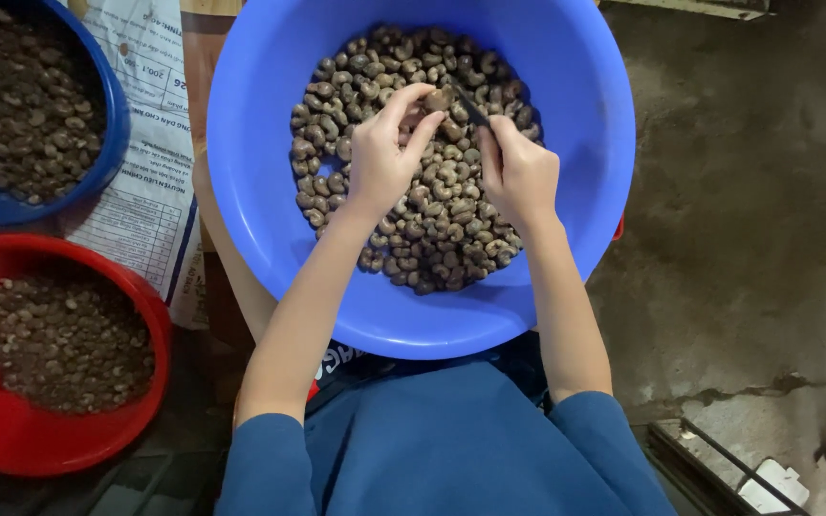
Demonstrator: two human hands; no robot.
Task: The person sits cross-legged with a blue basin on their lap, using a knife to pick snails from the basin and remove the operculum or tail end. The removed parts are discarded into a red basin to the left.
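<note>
1. I am looking down at a grey, cracked concrete floor (748, 239), stained dark in places, with a printed paper sheet (150, 191) lying at the left.
2. A big blue bowl (260, 191) sits in front of my lap, holding a heap of brown nuts (442, 225) in their shells.
3. My left hand (380, 162) hovers over the heap — thumb and forefinger pinched shut on a single nut (438, 99), lifted just above the others.
4. My right hand (518, 172) is curled closed round a small dark tool (470, 108); its tip touches the pinched nut.
5. Left of the big bowl stand two more: a darker blue bowl (112, 143) at the top corner and a red bowl (150, 315) below it — each with a dark, finer heap inside.
6. My blue sleeves (270, 459) and blue lap fill the bottom edge.
</note>
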